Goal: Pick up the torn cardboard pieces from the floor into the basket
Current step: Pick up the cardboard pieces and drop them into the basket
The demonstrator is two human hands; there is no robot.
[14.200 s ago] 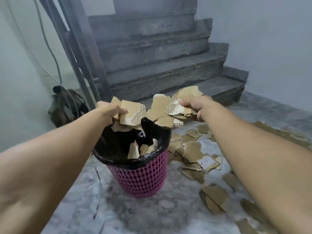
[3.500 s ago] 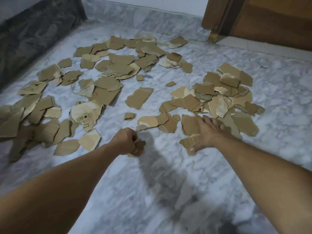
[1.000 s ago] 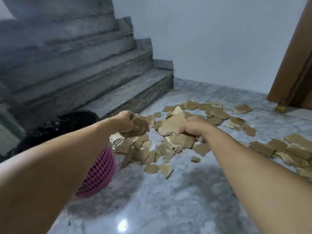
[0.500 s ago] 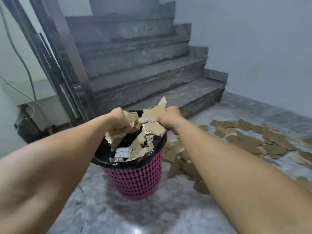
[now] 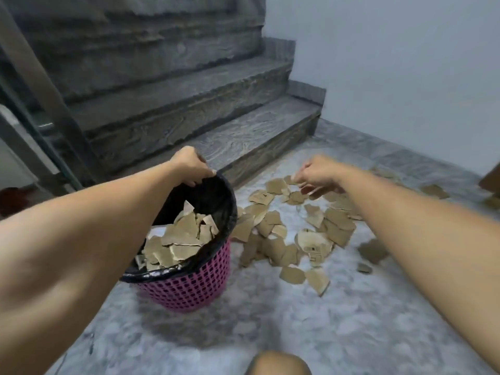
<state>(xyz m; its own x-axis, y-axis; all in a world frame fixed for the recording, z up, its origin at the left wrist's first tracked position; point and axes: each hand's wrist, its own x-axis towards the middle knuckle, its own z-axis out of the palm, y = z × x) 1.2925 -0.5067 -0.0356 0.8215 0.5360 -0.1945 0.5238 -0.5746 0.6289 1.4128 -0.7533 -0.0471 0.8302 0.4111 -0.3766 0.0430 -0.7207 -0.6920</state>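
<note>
I see a pink plastic basket (image 5: 189, 282) with a perforated lattice wall, lined by a glossy black plastic bag (image 5: 216, 196). The torn cardboard pieces (image 5: 273, 239) look matt brown, with rough, ragged edges. The floor (image 5: 284, 328) reads as polished grey-white marble. The stairs (image 5: 189, 115) look like dark, veined stone, and the wall (image 5: 405, 63) is painted matt.

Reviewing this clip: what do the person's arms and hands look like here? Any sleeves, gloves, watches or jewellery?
Both forearms are bare right up to the frame edge, with no sleeves in view. The left hand and the right hand wear no gloves, and no watch, bracelet or ring shows, though the right hand is slightly blurred.
</note>
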